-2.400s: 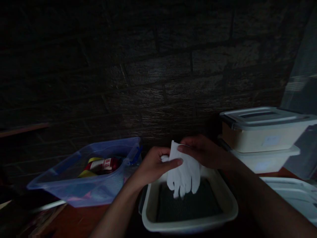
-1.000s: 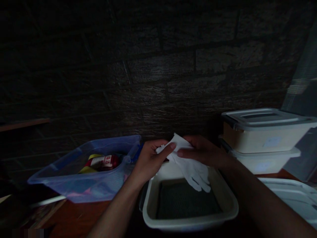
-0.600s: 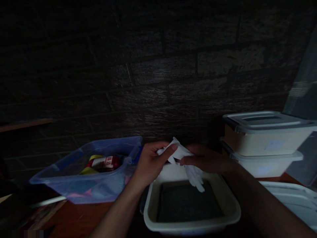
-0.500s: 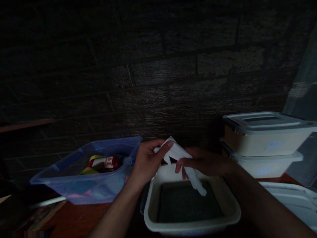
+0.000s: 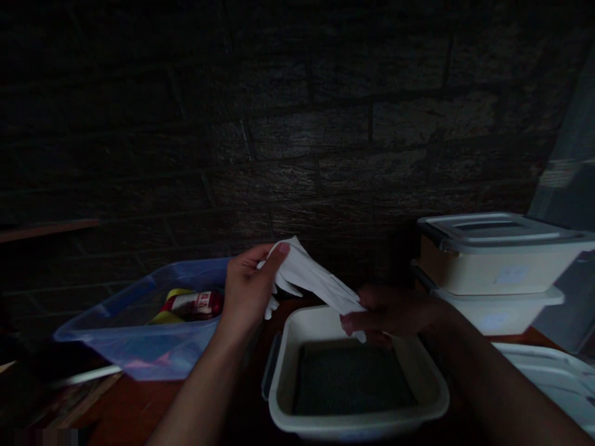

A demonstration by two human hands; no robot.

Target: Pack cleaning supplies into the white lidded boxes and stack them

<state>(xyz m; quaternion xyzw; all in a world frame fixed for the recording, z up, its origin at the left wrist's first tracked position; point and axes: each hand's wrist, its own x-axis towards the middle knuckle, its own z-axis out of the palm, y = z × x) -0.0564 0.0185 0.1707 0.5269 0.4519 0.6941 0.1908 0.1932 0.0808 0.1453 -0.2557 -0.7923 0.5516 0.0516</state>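
A white cloth glove point(image 5: 312, 280) is stretched between both hands above the far rim of a cream plastic tub point(image 5: 284, 396). My left hand point(image 5: 248, 291) pinches the glove's cuff end, raised to the upper left. My right hand point(image 5: 393, 311) pinches the fingertip end lower down, just over the tub. A dark mesh-like liner point(image 5: 348, 387) lies in the tub's bottom.
A clear blue bin point(image 5: 144, 347) at left holds a red-labelled bottle point(image 5: 193, 303) and a yellow item. Two lidded cream boxes point(image 5: 497, 260) are stacked at right, with a white lid point(image 5: 553, 378) below them. A dark brick wall point(image 5: 297, 136) rises close behind. The tabletop point(image 5: 134, 415) is reddish wood.
My left hand has pulled the glove's cuff up and to the left while my right hand slid down to the fingertips, drawing the glove out taut.
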